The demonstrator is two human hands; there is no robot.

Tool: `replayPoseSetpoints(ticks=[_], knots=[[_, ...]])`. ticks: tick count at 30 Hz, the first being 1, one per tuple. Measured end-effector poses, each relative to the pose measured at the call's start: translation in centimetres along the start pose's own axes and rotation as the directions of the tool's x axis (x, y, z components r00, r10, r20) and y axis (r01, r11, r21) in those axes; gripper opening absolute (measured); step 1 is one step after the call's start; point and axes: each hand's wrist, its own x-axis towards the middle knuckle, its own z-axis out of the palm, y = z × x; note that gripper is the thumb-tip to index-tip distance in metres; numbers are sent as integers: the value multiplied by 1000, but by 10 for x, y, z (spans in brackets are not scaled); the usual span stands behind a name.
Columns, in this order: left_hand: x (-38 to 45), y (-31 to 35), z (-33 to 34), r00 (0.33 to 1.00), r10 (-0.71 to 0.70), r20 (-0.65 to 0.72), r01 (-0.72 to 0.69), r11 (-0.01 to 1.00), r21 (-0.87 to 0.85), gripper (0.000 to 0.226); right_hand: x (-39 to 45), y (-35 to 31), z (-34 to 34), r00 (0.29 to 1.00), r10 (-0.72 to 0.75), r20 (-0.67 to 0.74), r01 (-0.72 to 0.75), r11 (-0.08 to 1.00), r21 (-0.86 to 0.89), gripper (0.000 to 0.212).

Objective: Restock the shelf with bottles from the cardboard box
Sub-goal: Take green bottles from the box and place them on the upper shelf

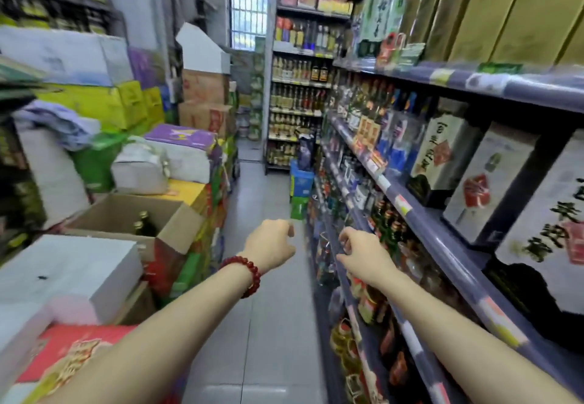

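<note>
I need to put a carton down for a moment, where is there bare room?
The tiled aisle floor between the stacked cartons and the shelf is bare. The white carton top beside the cardboard box is too. The shelf is crowded.

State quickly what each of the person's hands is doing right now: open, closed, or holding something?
Left hand: loosely curled, empty, over the aisle.
Right hand: fingers bent, empty, near the bottles on the shelf.

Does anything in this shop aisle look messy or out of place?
A little. Crumpled cloth lies on the stacked cartons at left, and a white bag slumps on another stack. The open cardboard box holds bottles. Nothing looks spilled.
</note>
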Motion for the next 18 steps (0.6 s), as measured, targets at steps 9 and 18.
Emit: replayPoseSetpoints(ticks=[9,18], knots=[[12,-75,-15,952,-265,-155,271,962,21,23,102,-63,66,964,-224,140,208,970,123,33],[54,-184,-39,859,-467,-208,469,882,-42,24,197,-155,136,866,-436,247,402,899,175,27]])
